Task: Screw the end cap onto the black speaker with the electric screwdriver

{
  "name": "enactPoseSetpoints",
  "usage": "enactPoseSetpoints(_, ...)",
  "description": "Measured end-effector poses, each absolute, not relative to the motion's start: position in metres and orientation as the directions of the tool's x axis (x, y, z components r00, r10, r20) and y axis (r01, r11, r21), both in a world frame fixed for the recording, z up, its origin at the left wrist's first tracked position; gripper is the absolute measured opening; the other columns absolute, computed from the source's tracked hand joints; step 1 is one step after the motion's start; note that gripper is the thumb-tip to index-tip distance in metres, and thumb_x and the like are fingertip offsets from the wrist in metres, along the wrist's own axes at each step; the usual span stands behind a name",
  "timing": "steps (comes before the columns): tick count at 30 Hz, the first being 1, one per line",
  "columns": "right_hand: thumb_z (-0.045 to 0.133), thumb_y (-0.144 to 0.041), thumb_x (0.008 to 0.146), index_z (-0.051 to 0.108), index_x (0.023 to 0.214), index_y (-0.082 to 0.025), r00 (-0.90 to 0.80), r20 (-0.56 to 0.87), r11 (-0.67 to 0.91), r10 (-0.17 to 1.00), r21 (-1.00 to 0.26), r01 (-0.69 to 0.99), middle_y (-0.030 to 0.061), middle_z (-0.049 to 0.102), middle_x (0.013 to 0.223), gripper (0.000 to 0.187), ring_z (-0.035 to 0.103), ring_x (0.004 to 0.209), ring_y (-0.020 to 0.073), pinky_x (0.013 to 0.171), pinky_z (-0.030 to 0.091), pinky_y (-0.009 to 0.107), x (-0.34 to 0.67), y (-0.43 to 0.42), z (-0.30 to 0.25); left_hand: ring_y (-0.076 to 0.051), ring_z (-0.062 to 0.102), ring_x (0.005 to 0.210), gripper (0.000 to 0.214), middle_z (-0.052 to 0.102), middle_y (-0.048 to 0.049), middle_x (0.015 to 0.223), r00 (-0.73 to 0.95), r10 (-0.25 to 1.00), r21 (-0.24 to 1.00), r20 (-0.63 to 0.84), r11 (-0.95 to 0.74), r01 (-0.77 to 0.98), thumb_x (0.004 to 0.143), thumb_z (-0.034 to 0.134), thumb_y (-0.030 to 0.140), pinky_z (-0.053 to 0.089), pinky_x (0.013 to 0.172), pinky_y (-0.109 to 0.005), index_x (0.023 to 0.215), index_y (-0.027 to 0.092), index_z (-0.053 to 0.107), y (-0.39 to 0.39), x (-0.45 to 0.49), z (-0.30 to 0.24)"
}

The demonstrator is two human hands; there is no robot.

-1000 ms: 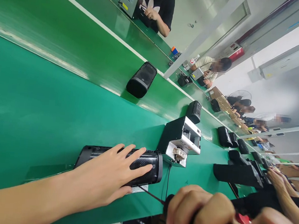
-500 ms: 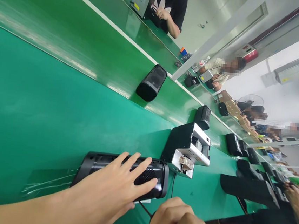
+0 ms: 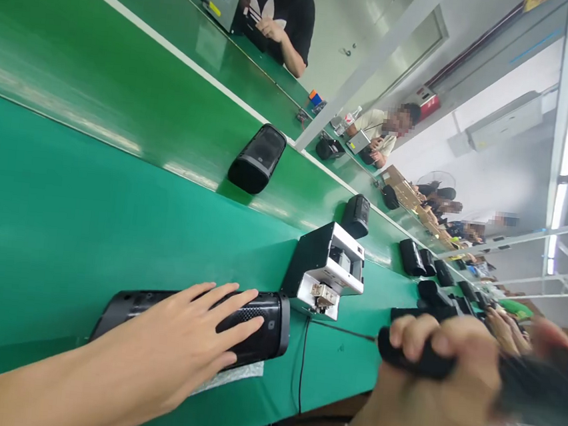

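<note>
Since the previous frame, we are noting that the right hand (image 3: 464, 374) is swinging clear of the black speaker (image 3: 278, 323), from close off its 5 o'clock corner to well apart at 3 o'clock; the left hand (image 3: 192, 331) is keeping its place on the casing.

Largest first: we are looking over a green bench (image 3: 103, 209), spreading out toward 10 o'clock. On it, the speaker is lying at about 9 o'clock from the right hand, its long axis running roughly 9 to 3 o'clock, with the near end facing that hand. We are judging this line to be the one that matters. The left hand is the nearer, being already in contact. A silver-fronted device (image 3: 310, 259) is standing just beside the speaker, at 1 o'clock from its near end.

Grip, left: the palm is pressing down across the casing, with fingers fanning toward 2 o'clock, steadying rather than clasping. Grip, right: the fingers are curling firmly round the handle of a slim tool (image 3: 386, 345); motion is blurring the detail.

The shaft (image 3: 347, 332) is pointing to 9 o'clock, toward the device's foot; we are not able to tell whether its tip is touching anything. Smallest, a thin cable (image 3: 303, 369) is trailing toward 6 o'clock.
</note>
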State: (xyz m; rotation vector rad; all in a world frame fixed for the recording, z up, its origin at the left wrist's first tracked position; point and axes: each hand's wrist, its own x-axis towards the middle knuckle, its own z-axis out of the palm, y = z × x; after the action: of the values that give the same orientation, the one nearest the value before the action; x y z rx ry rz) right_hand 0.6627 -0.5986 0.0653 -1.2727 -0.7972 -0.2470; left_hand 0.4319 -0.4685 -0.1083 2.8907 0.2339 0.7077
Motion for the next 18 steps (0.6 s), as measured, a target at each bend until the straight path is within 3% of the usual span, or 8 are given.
enactPoseSetpoints(2,0.092,-0.024,0.092,0.069,0.094,-0.028,0.725,0.665,0.326,0.179,-0.735,0.594,-0.0131,0.054,0.067,0.023,0.049,0.043,0.0097,0.044,0.051,0.023,0.690,-0.582,0.062,-0.039,0.086,0.141,0.048,0.076,-0.0100,0.176,0.854,0.173,0.167,0.490,-0.981,0.103,0.125,0.067,0.040,0.069,0.110,-0.055,0.171,0.036,0.078,-0.467,0.433,-0.110)
enactPoseSetpoints(4,0.093,-0.023,0.091,0.070,0.125,-0.031,0.724,0.670,0.335,0.164,-0.728,0.598,-0.0156,0.060,0.071,0.042,0.052,0.045,0.0129,0.045,0.053,0.026,0.711,-0.569,0.051,-0.038,0.086,0.140,0.048,0.077,-0.0088,0.175,0.840,0.162,0.159,0.517,-0.983,0.091,0.124,0.067,0.037,0.069,0.110,-0.052,0.171,0.037,0.078,-0.466,0.434,-0.111)
enactPoseSetpoints(6,0.094,-0.024,0.091,0.064,0.140,-0.031,0.723,0.668,0.341,0.175,-0.730,0.592,-0.0167,0.064,0.072,0.058,0.052,0.045,0.0141,0.046,0.054,0.027,0.722,-0.562,0.038,-0.037,0.086,0.141,0.048,0.077,-0.0075,0.176,0.839,0.152,0.154,0.523,-0.985,0.082,0.124,0.066,0.036,0.069,0.110,-0.049,0.170,0.038,0.080,-0.462,0.435,-0.111)
enactPoseSetpoints(12,0.098,-0.024,0.089,0.063,0.134,-0.030,0.753,0.582,0.330,0.309,-0.808,0.489,-0.0169,0.060,0.068,0.058,0.049,0.044,0.0120,0.046,0.053,0.024,0.711,-0.569,0.033,-0.030,0.086,0.146,0.055,0.077,-0.0008,0.176,0.860,0.115,0.189,0.497,-0.982,0.023,0.123,0.056,0.020,0.069,0.111,-0.043,0.168,0.041,0.079,-0.445,0.437,-0.123)
enactPoseSetpoints(16,0.100,-0.022,0.085,0.069,0.123,-0.031,0.775,0.511,0.336,0.373,-0.853,0.400,-0.0164,0.057,0.063,0.051,0.042,0.039,0.0104,0.041,0.049,0.020,0.673,-0.591,0.045,-0.029,0.083,0.148,0.046,0.073,0.0004,0.181,0.896,0.136,0.280,0.423,-0.960,0.013,0.130,0.057,0.032,0.063,0.110,-0.038,0.170,0.043,0.077,-0.440,0.438,-0.119)
enactPoseSetpoints(18,0.102,-0.029,0.091,0.072,0.124,-0.036,0.776,0.501,0.367,0.384,-0.854,0.369,-0.0170,0.054,0.063,0.045,0.036,0.036,0.0090,0.039,0.048,0.020,0.648,-0.609,0.049,-0.029,0.081,0.150,0.044,0.070,-0.0013,0.184,0.931,0.133,0.305,0.341,-0.952,0.024,0.131,0.061,0.037,0.061,0.109,-0.038,0.173,0.044,0.075,-0.440,0.439,-0.111)
